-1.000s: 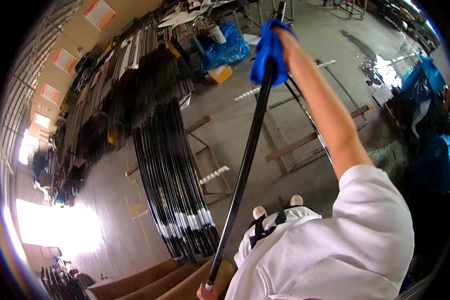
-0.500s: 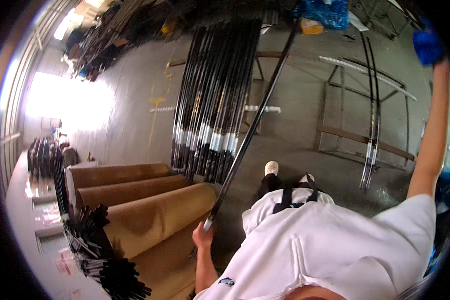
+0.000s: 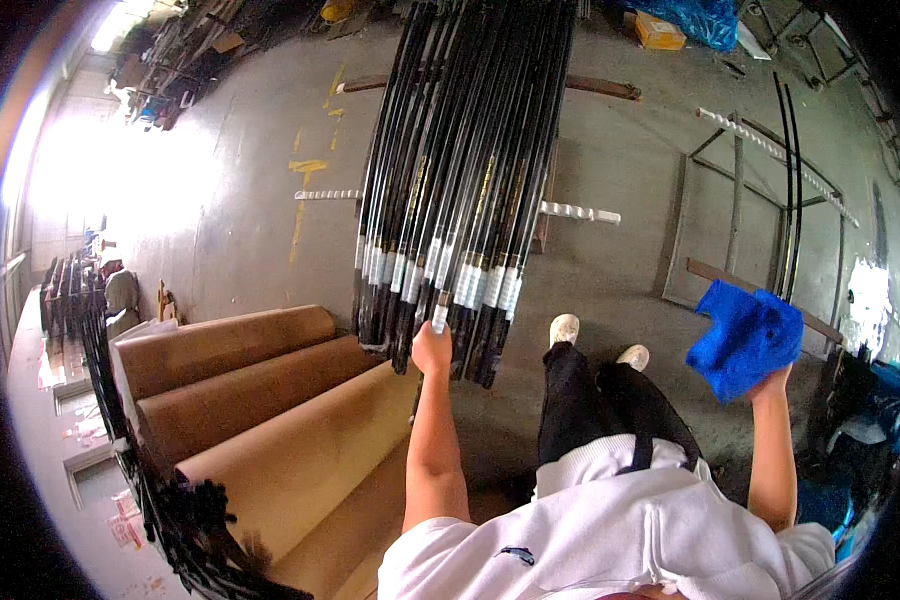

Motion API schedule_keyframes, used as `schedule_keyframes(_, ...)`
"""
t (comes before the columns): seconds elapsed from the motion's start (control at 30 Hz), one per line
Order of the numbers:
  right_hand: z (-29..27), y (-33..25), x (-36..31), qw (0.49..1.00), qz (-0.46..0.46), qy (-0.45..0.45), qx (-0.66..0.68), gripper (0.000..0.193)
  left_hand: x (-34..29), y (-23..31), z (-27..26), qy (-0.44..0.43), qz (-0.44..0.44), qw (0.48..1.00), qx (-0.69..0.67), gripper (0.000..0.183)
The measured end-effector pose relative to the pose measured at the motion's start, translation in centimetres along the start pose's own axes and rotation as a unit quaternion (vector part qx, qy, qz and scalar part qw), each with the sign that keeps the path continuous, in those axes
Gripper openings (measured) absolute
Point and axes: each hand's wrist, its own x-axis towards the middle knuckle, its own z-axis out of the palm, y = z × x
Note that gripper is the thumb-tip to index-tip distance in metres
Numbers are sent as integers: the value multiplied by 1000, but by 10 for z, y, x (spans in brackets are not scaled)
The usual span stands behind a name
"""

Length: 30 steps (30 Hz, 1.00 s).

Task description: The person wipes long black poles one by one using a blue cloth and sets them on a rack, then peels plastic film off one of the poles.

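Many long black poles (image 3: 450, 150) with pale silver bands near their closer ends lie side by side across a rack ahead of me. My left hand (image 3: 431, 349) is closed around the near end of one of these poles, over the bundle's close edge. To the right, my right hand (image 3: 770, 382) grips a crumpled blue cloth (image 3: 745, 335), held in the air away from the bundle. The cloth covers most of those fingers. Beyond it, two separate black poles (image 3: 792, 190) rest on a second metal rack (image 3: 735, 215).
Large brown rolls (image 3: 300, 450) lie at my left, close to the left arm. Further left, more black rods (image 3: 95, 330) line a pale table (image 3: 40, 400). A yellow-orange box (image 3: 660, 30) and blue plastic wrapping (image 3: 710, 18) sit on the floor at the far right.
My left hand has moved forward with its pole, which now lies over the bundle instead of slanting apart from it. My right hand has brought the blue cloth down and inward from the far right.
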Motion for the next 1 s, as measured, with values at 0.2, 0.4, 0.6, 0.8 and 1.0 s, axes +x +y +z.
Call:
schedule_keyframes(0.2, 17, 25, -10, 999, -10, -40, -6, 53, 61, 24, 30, -20, 34, 999, 20, 42)
schedule_keyframes(0.4, 18, 38, -18, 999, 2, -33, -27, 55, 59, 47, 32, -12, 50, 994, 96, 42)
schedule_keyframes(0.6, 3, 31, -35, 1000, 15, 0, -17, 55, 50, 69, 16, 1, 98, 976, 194, 45)
schedule_keyframes(0.8, -46, 39, -61, 997, 78, 2, 9, 55, 8, 137, 22, 45, 290, 954, 56, 24)
schedule_keyframes(1.0, -131, 54, -107, 990, 94, 56, 87, 54, -148, 315, 123, -341, 352, 846, -207, 20)
